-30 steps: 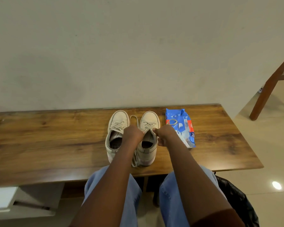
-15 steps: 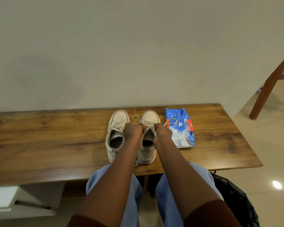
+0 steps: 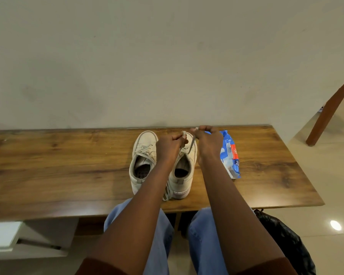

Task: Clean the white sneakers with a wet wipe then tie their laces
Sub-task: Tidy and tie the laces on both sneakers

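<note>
Tying laces step. Left hand [image 3: 170, 146] and right hand [image 3: 209, 140] each pinching lace [image 3: 191, 144] end, holding up over right shoe [image 3: 184, 175], sitting mid table [image 3: 68, 165]. Next: crossing ends, making knot.

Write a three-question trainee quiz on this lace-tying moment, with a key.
1. Whose laces do the left hand and right hand work on? A) the sneaker beside the pack; B) the one farther from it; C) neither.
2. True or false: the pack stands upright between the two shoes.
3. Fill in: each hand pinches a ____ end.

Key: 1 A; 2 false; 3 lace.
</note>
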